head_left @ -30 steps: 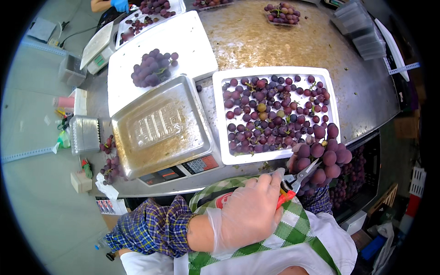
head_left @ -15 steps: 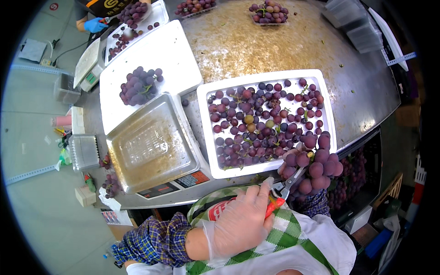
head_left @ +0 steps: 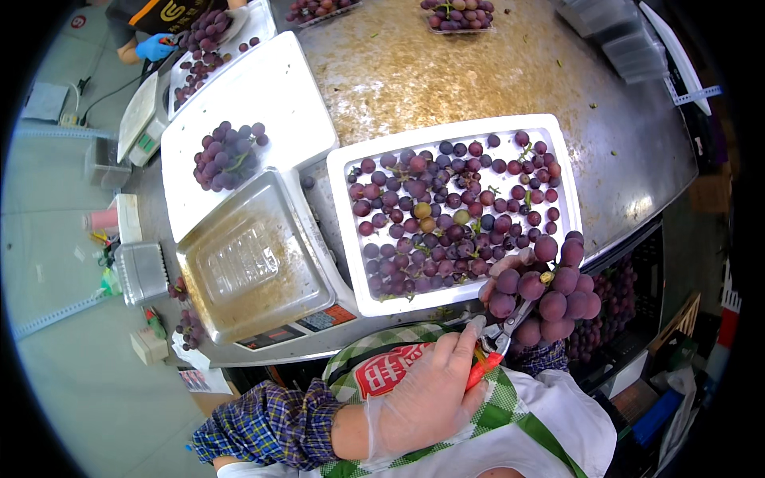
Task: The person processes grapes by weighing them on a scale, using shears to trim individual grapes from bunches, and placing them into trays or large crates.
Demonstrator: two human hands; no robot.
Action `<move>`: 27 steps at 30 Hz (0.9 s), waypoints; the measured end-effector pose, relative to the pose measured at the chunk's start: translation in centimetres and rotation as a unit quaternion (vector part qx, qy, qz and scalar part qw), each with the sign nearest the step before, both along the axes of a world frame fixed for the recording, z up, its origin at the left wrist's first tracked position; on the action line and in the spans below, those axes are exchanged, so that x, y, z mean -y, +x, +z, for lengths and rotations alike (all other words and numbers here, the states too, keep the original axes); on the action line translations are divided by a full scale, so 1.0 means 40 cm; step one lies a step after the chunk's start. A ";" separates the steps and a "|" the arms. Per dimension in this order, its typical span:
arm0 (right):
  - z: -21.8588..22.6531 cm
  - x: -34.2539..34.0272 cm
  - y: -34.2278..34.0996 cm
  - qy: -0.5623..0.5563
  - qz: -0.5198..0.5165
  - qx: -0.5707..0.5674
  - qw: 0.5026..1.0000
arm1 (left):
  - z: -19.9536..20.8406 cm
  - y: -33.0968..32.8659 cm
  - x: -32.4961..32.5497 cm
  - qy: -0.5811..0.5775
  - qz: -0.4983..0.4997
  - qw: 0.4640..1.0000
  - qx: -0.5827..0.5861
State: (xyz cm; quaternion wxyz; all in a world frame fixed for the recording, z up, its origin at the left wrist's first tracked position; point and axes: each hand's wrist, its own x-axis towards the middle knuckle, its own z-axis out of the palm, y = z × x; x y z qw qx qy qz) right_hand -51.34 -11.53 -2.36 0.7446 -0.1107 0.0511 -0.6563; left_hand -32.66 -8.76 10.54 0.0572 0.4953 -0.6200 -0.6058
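The bunch of purple grapes is held up just past the near edge of the table, in front of the person's body and beside the near right corner of the white tray. The right hand is mostly hidden behind the bunch; only some fingers show at its left side, closed around the grapes from behind. The left hand, in a thin clear glove, has its grip closed on the red handles of the small scissors, and the metal blades, only slightly apart, touch the lower left of the bunch. The white tray is filled with many loose grapes, dark purple, with a few pale ones. Left of it stands a weighing scale with a bare steel pan. Behind the scale a second white tray carries a smaller grape bunch. At the far left corner, another person's hand in a blue glove is next to more grapes.
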 end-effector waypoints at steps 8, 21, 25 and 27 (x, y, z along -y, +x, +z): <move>-0.010 0.021 0.011 -0.061 -0.072 -0.034 0.995 | -0.006 -0.011 0.007 0.032 0.027 0.999 -0.018; -0.002 0.000 -0.018 -0.009 -0.026 -0.050 0.998 | -0.054 0.006 0.028 -0.027 0.035 0.999 0.019; 0.000 -0.012 -0.024 0.007 -0.015 -0.052 0.999 | -0.079 0.003 0.027 -0.046 0.020 0.999 0.016; 0.002 -0.023 -0.028 0.018 -0.013 -0.056 0.998 | -0.089 -0.002 0.028 -0.037 0.006 0.999 0.013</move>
